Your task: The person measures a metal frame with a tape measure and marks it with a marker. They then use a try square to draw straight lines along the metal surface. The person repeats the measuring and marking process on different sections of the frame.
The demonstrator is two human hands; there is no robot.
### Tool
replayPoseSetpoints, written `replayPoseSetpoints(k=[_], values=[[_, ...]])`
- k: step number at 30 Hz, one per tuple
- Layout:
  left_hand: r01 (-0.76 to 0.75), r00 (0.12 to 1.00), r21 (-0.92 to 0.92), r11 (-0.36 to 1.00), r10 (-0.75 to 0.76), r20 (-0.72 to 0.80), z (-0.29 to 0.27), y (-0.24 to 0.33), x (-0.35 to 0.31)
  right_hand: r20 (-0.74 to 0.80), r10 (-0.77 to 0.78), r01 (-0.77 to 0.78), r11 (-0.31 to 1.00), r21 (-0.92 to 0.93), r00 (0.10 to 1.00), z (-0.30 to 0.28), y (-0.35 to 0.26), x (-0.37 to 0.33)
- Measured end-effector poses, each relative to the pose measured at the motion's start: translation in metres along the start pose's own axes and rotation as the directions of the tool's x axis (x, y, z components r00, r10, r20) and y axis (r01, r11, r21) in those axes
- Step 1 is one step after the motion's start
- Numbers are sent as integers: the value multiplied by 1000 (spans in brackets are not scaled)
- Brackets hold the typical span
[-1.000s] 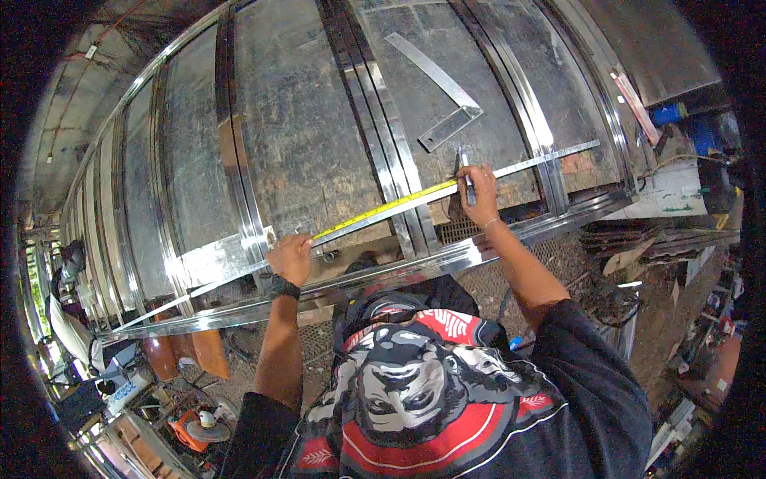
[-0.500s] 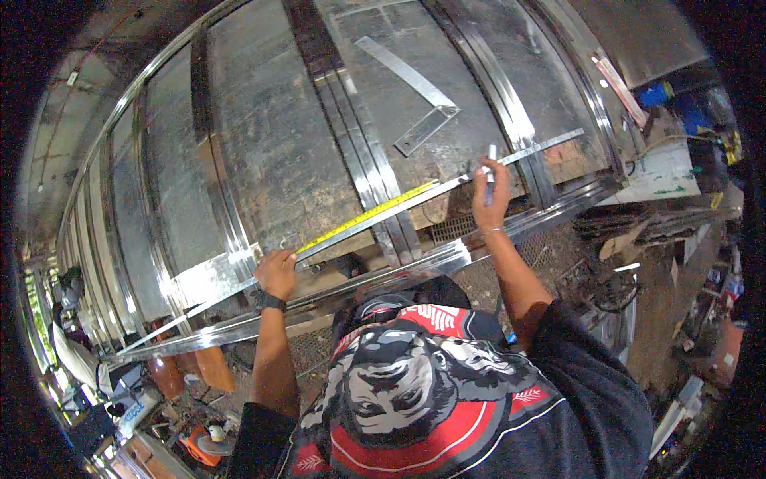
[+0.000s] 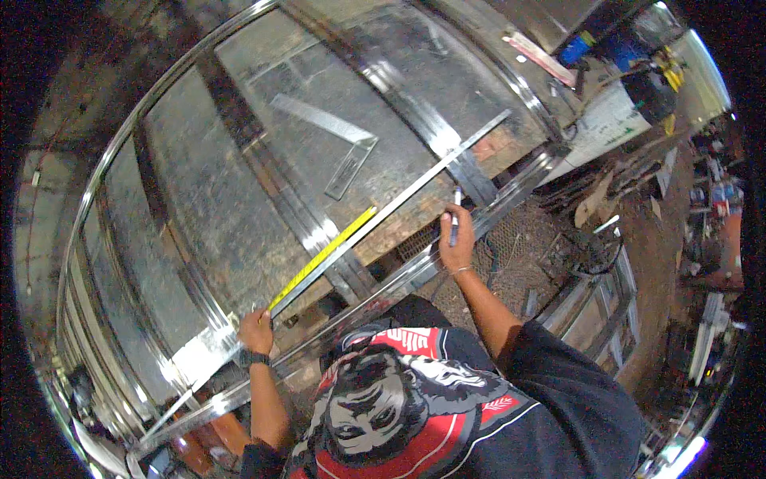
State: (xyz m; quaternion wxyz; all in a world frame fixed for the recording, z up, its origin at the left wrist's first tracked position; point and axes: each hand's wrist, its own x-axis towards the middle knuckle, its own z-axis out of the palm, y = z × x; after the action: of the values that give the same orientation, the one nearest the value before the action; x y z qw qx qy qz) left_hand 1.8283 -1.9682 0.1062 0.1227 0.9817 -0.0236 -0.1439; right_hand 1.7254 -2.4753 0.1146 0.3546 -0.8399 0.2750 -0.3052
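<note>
My left hand [image 3: 255, 330] pinches the near end of a yellow tape measure [image 3: 321, 257] stretched along a long metal strip [image 3: 415, 188] on the workbench. My right hand [image 3: 456, 241] holds a dark marker pen [image 3: 456, 215] upright, its tip by the metal channel [image 3: 511, 199] at the bench's front edge, a little below the strip. A steel carpenter's square [image 3: 335, 148] lies flat on the sheet metal [image 3: 239, 191] further back. A dark watch sits on my left wrist.
Galvanised sheets and metal channels cover the long bench. Wire mesh [image 3: 511, 239] and scrap lie on the dirt floor to the right. A white board [image 3: 606, 128] and blue containers [image 3: 574, 48] stand at the upper right. Another person's legs [image 3: 722, 239] show at the far right.
The view has swung, so the bench now tilts more steeply. My right hand has come down off the strip's far end, toward the front channel, with the marker. My left hand stays on the tape.
</note>
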Motion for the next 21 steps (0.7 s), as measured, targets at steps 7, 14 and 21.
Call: replayPoseSetpoints(k=[7, 14, 21], values=[[-38, 998, -50, 998, 36, -53, 10, -19, -3, -66, -57, 47, 988, -150, 996, -15, 29, 69], [-46, 999, -58, 997, 45, -13, 2, -7, 0, -161, 3, -27, 989, -147, 987, -32, 75, 126], [-83, 989, 102, 991, 95, -116, 5, -3, -2, -219, 154, -118, 978, 170, 964, -13, 62, 132]])
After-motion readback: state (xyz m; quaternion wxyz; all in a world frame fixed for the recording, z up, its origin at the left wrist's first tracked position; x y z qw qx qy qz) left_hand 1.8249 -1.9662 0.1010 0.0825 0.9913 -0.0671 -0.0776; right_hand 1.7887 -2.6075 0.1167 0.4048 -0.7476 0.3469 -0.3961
